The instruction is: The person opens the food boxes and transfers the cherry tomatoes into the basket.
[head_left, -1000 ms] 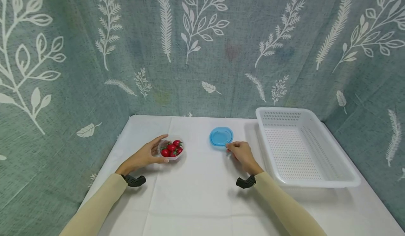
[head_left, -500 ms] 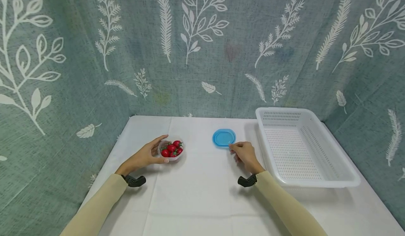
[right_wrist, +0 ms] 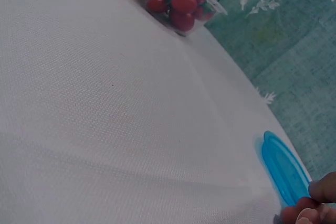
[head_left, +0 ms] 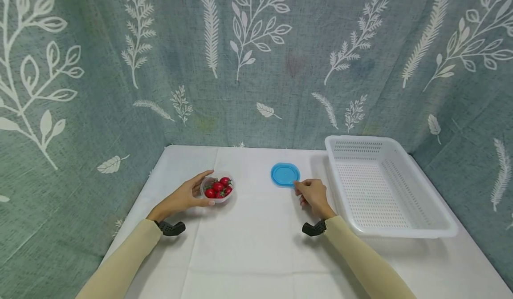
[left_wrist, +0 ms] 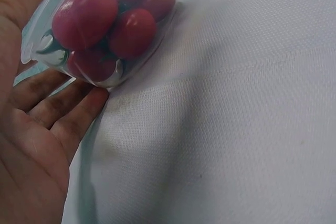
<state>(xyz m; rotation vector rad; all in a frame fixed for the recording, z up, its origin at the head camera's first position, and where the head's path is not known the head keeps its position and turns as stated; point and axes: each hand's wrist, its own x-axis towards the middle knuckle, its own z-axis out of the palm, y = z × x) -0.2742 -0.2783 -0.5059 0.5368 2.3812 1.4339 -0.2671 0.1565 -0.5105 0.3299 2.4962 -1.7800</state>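
A clear plastic container (left_wrist: 113, 80) of red cherry tomatoes (head_left: 217, 186) stands upright at the left of the table. My left hand (head_left: 185, 198) holds it from its left side, the thumb at the near side and the fingers round the far side. Between thumb and fingertips, my right hand (head_left: 313, 195) pinches the near right edge of a blue oval lid (head_left: 285, 174). The lid lies nearly flat; whether it touches the cloth cannot be told. In the right wrist view the thumb and fingertips meet on the lid's edge (right_wrist: 285, 169).
A large white plastic basket (head_left: 417, 233) with a perforated bottom stands right of my right hand. White cloth (head_left: 240, 250) covers the table. A green-grey curtain (head_left: 288, 112) with white leaf patterns hangs behind the table and at both sides.
My right hand has drawn the blue lid slightly to the right, slowing in the last half second. The left hand and the tomato container have kept their place.
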